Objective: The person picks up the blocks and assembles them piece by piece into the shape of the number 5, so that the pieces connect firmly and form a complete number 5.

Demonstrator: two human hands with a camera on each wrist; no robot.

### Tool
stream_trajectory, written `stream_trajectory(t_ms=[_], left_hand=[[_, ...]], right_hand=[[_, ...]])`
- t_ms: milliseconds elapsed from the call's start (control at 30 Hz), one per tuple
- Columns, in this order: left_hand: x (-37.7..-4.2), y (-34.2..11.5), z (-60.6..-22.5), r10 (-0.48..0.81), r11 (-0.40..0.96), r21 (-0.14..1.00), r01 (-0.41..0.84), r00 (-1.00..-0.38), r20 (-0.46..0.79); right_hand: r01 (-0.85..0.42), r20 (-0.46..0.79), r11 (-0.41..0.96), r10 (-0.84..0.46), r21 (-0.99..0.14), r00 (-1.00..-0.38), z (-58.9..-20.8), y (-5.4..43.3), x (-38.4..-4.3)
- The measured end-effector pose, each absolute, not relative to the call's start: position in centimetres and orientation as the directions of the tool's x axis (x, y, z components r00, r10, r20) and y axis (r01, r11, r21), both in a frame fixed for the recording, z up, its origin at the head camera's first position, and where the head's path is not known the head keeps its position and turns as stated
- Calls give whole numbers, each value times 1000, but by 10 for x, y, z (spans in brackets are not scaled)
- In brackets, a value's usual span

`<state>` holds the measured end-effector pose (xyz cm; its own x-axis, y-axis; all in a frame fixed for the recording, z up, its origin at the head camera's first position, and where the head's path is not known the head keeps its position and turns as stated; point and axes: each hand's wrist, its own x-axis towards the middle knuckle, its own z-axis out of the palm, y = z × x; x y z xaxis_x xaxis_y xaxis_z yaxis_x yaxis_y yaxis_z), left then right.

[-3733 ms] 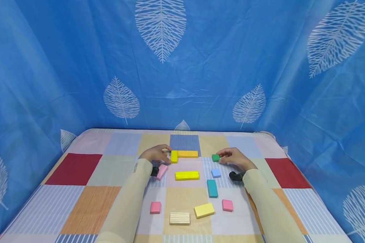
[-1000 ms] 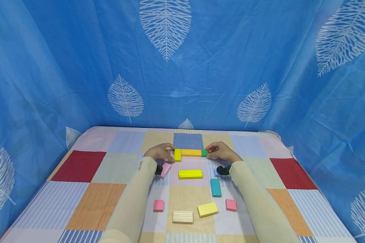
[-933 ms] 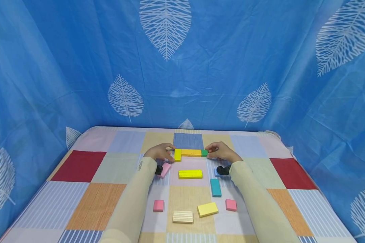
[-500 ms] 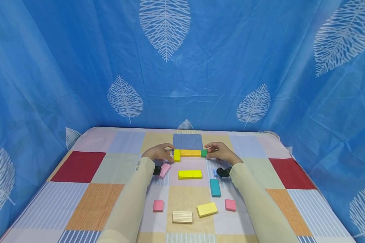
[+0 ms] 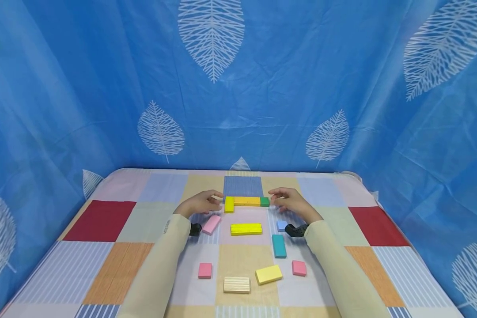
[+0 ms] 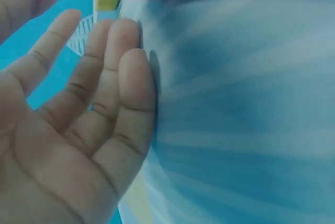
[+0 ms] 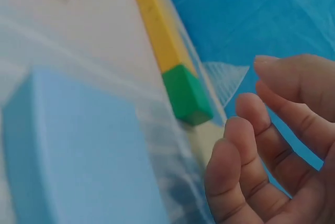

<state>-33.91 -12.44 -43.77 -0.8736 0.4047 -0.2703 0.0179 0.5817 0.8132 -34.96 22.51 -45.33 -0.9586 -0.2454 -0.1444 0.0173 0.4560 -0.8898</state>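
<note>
At the far middle of the table, a yellow block point(image 5: 229, 205), an orange block point(image 5: 246, 201) and a green block point(image 5: 264, 202) lie touching in a row. The yellow one is turned lengthwise toward me. My left hand point(image 5: 200, 202) is just left of the yellow block, fingers loosely bent and holding nothing. Just right of the green block is my right hand point(image 5: 292, 202), apart from it. In the right wrist view the green block point(image 7: 186, 96) stands against the orange one, and a gap separates it from my relaxed fingertips point(image 7: 225, 164).
Nearer me lie a bright yellow block point(image 5: 246, 229), a pink block point(image 5: 211, 225), a blue block point(image 5: 281, 226) and a teal block point(image 5: 279, 246). Closer still are two pink squares, a pale yellow block point(image 5: 268, 274) and a striped wooden block point(image 5: 236, 285). Blue curtains point(image 5: 238, 97) enclose the table.
Earlier my right hand brought the green block left against the orange block's end. Since then both hands have drawn slightly outward, away from the row, leaving the green block in place.
</note>
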Motion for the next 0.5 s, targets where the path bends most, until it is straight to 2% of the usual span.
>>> stream_trajectory(t_ms=[300,500], left_hand=[[-320,-133,-436,404,532,835,139,-909,-106],[-305,-135,-433,398,501,848,172,-916,-50]], right_hand=[[54,-124,273,-246,-960,-961,-448,223,-334],[48,-86,174,-216,-983,-973,-443,215,-322]])
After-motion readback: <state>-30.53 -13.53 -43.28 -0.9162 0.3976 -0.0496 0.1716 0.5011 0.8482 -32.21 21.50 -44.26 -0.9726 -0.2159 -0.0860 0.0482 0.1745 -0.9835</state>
